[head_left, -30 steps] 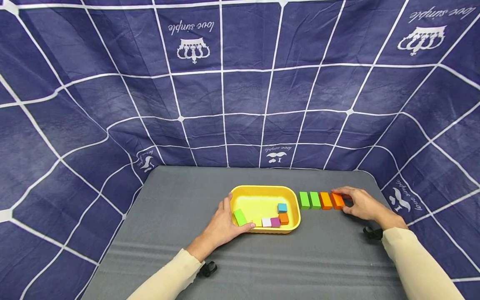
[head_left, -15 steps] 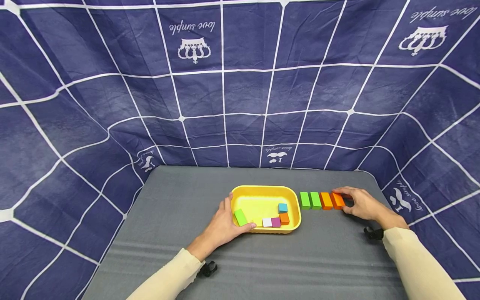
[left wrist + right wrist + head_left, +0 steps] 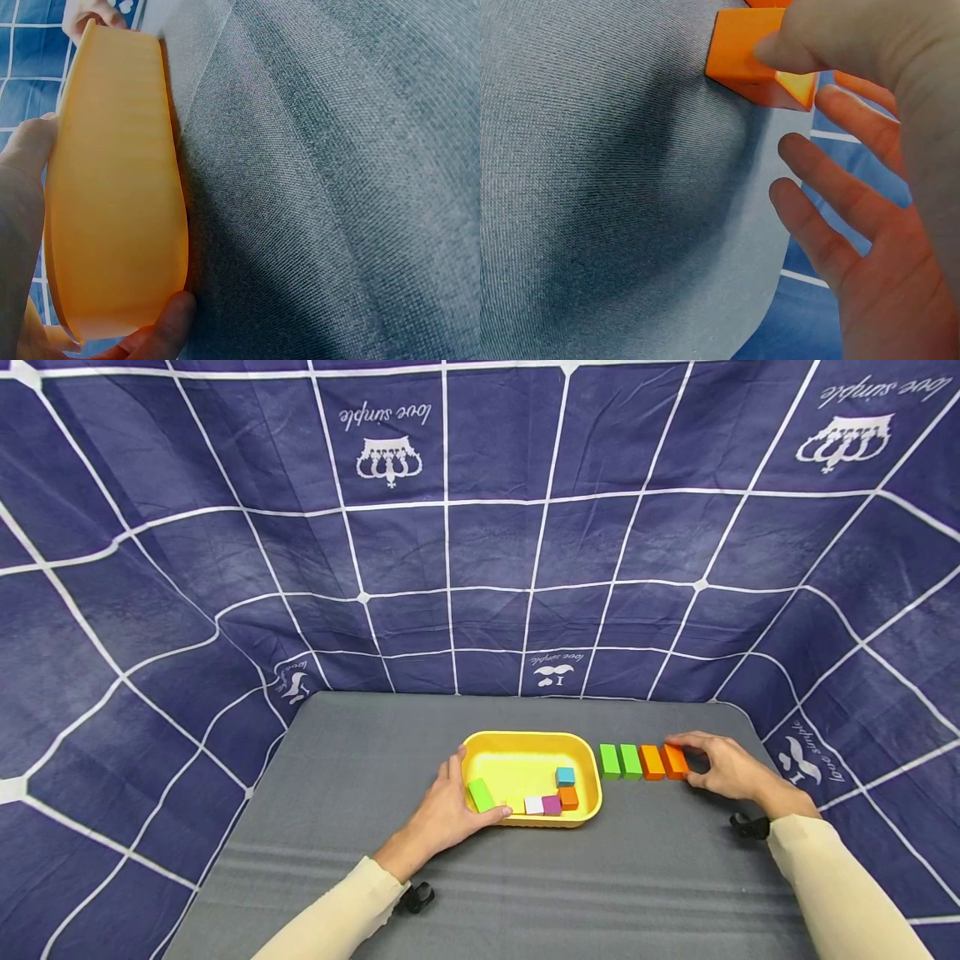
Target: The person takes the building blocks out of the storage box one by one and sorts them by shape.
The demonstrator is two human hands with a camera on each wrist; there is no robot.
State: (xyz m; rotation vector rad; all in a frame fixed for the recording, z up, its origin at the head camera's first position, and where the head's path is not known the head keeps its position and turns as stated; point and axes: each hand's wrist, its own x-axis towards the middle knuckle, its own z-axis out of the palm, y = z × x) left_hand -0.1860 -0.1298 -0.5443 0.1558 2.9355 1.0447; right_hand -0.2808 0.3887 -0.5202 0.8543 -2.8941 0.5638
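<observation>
My left hand (image 3: 446,806) grips the left end of a yellow plastic tray (image 3: 532,736), thumb over the near rim and fingers along the outer side. In the left wrist view the tray's side wall (image 3: 120,187) stands between thumb and fingers. At the far right, my right hand (image 3: 723,768) pinches an orange block (image 3: 675,762) between thumb and index finger; its other fingers are spread in the right wrist view. That block ends a row on the table, beside a lighter orange block (image 3: 652,762) and two green blocks (image 3: 620,762).
Inside the tray lie a green block (image 3: 481,795), a white cube (image 3: 533,805), a purple cube (image 3: 551,805), an orange cube (image 3: 568,798) and a blue cube (image 3: 565,777). Grey cloth (image 3: 360,752) covers the table. A blue checked curtain (image 3: 487,543) encloses its back and sides.
</observation>
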